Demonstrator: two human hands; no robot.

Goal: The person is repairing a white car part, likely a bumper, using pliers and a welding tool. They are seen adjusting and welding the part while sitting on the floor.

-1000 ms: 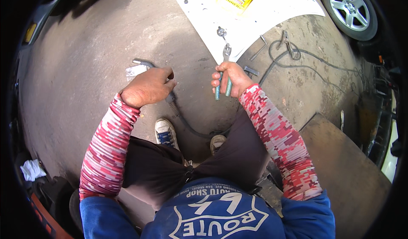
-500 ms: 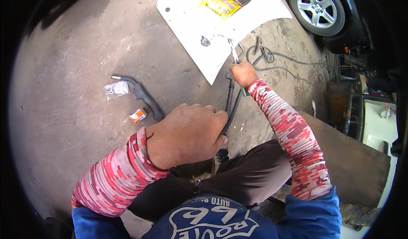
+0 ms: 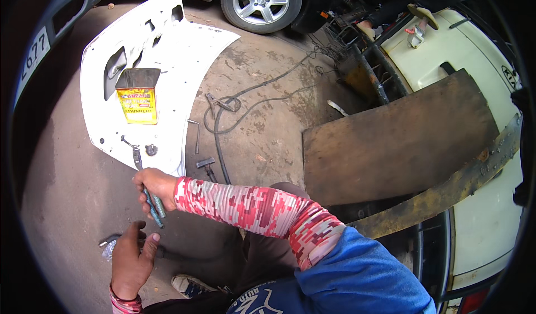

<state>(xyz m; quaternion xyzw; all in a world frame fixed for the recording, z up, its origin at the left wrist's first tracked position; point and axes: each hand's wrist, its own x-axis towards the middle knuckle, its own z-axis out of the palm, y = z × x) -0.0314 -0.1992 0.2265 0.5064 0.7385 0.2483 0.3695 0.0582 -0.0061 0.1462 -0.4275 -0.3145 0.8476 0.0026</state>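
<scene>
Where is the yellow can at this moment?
The yellow can stands on the white panel in the upper left of the head view, above the pliers in the right hand.

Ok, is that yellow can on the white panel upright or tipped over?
Upright. The yellow can stands on its base on the white panel, its dark top face up, apart from the pliers in the right hand.
</scene>
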